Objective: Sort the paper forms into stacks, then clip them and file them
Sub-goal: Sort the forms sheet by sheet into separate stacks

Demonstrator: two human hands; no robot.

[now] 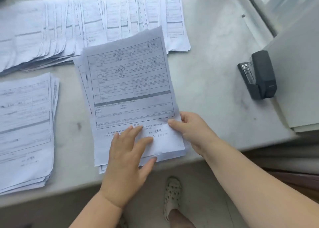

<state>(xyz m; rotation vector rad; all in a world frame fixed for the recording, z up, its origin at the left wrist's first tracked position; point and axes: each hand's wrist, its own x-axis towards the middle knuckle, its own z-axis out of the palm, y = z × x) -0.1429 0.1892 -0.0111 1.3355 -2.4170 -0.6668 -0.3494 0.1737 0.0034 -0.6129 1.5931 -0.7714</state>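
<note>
A small stack of printed forms (131,89) lies tilted in the middle of the pale counter (215,82). My left hand (128,160) rests flat on its lower part, fingers spread and straight. My right hand (191,129) grips the stack's lower right edge, thumb on top and fingers underneath. Another stack of forms (25,131) lies at the left near the front edge. Several fanned-out stacks of forms (89,24) run in a row along the back.
A dark grey stapler (259,76) stands at the right beside a grey board (300,82) that overhangs the counter. The counter's front edge runs just below the central stack. A foot in a patterned sandal (172,193) shows on the floor below.
</note>
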